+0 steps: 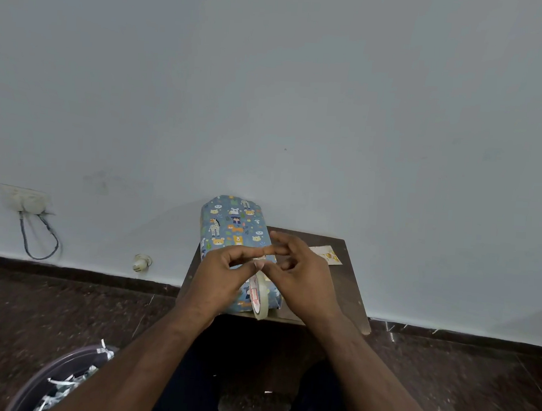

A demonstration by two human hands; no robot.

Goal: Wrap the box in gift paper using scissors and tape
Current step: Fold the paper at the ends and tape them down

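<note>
Here, your hands first: left hand (pixel 223 274) and right hand (pixel 300 271) meet fingertip to fingertip above the box (pixel 234 235), pinching at the tape (pixel 258 297), apparently to pick its free end loose; the left seems to hold the roll, the right to pull, though the exact grip is hard to tell. Box: already in animal-print paper, lying on the table (pixel 350 294), directly under your hands so a strip can go straight down. Paper scrap (pixel 325 255): on the table, just right of the box. Bin (pixel 58 380): on the floor, lower left, holding offcuts. Scissors: not visible.
</note>
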